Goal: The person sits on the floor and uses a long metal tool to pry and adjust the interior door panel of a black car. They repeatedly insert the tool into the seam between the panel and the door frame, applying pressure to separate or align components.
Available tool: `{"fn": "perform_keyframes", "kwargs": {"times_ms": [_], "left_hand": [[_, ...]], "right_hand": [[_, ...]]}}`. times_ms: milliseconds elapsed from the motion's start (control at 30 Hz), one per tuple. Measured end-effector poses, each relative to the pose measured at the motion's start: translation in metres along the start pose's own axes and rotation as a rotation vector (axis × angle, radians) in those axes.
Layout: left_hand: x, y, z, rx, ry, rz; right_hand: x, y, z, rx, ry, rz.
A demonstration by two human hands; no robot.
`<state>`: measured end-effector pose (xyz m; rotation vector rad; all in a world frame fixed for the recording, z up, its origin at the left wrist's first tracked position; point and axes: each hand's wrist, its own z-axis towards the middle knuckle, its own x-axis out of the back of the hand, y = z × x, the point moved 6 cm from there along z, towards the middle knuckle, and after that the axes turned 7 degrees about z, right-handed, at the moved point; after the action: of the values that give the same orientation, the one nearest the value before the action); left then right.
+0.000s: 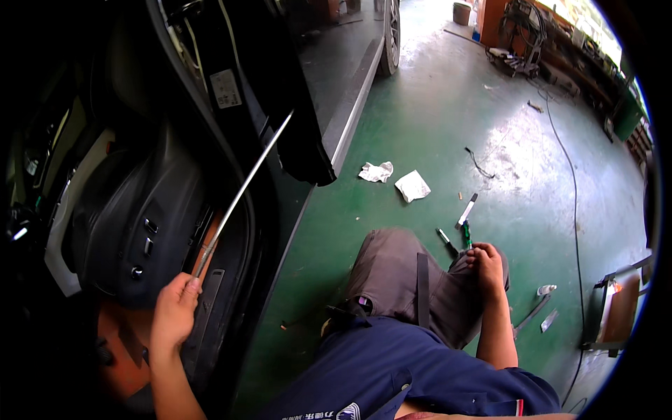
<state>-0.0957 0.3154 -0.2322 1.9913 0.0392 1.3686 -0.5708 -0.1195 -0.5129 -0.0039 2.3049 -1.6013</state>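
My left hand [175, 311] is closed around the lower end of a long, thin metal rod [248, 180]. The rod slants up and to the right across the open car doorway, its far tip against the dark door pillar [280, 143]. Over my right knee, my right hand [488, 269] has its fingers pinched on the end of a slim green-handled tool [467, 231], which looks like a screwdriver; its tip is hidden. Near that tool on the floor are a black-and-white strip-like tool [467, 210] and a dark-handled tool [446, 240].
A black car seat [150, 203] with side controls fills the left, behind the door sill [210, 308]. Two crumpled white papers [411, 186] lie on the green floor. A black cable [575, 203] runs along the right, near a small stand [619, 311]. Equipment [521, 38] stands far right.
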Motion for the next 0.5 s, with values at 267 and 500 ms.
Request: {"fn": "perform_keyframes", "kwargs": {"times_ms": [267,500], "left_hand": [[0.082,0.056,-0.025,-0.009,0.180,0.224],[0.145,0.152,-0.060,-0.165,0.400,0.442]], "right_hand": [[0.009,-0.001,0.006,0.016,0.042,0.194],[0.026,-0.004,0.020,0.019,0.035,0.293]]}}
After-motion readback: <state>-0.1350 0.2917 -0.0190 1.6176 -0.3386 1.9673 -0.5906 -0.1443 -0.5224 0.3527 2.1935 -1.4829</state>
